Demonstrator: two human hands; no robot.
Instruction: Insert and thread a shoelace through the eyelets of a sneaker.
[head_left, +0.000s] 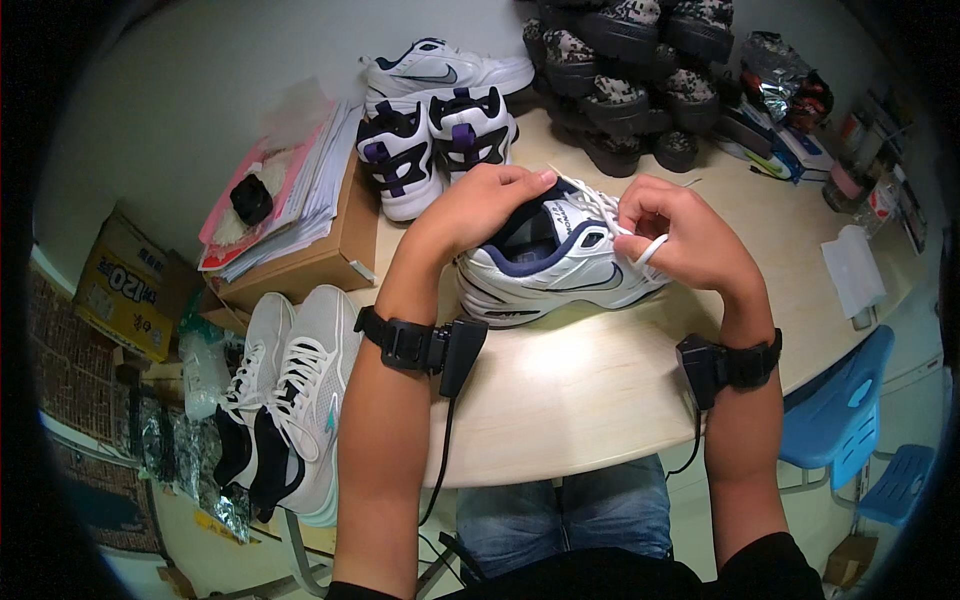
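A white Nike sneaker (547, 274) with a navy lining stands on the table before me, its toe to the right. My left hand (499, 196) is at the far side of its collar, thumb by the top of the tongue (564, 221); its fingertips are partly hidden. Between the thumb and bent fingers of my right hand (671, 229) is a white shoelace (654, 251), with a loop showing beside the thumb. More lacing (596, 204) crosses the tongue between both hands. Each wrist wears a black strapped device.
Behind are white-and-black sneakers (405, 161), another Nike sneaker (450, 75) and stacked camouflage shoes (626, 97). Papers top a cardboard box (330, 259) at left, near grey sneakers (307, 375). A blue chair (840, 412) stands right, beyond the table's curved edge (555, 469).
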